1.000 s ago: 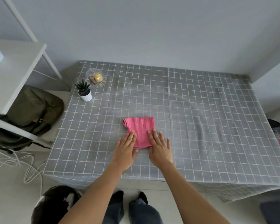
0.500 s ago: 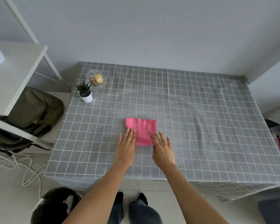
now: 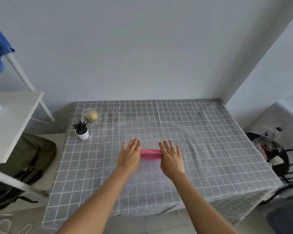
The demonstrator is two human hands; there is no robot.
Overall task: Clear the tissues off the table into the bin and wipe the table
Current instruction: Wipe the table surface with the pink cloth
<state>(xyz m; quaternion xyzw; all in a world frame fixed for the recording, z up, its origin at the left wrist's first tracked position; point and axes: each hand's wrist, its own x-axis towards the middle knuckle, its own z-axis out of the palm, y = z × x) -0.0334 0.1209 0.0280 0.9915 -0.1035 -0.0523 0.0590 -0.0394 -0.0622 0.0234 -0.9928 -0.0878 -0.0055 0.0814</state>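
Note:
A pink cloth [image 3: 150,154] lies folded into a narrow strip on the grey checked tablecloth [image 3: 201,149], near the table's middle. My left hand [image 3: 129,154] rests flat on the cloth's left end, fingers stretched forward. My right hand [image 3: 172,157] lies flat on its right end in the same way. Only the strip between the two hands shows. No tissues are visible on the table, and the bin is out of view.
A small potted plant [image 3: 81,130] and a glass bowl [image 3: 91,116] stand at the table's far left corner. A white shelf [image 3: 12,115] and a green backpack [image 3: 32,157] are on the left. A black chair [image 3: 277,159] with clutter is at the right edge.
The view has tilted up and the bin has dropped out of sight. Both hands moved forward and apart onto the cloth's ends. The cloth now shows as a narrower strip.

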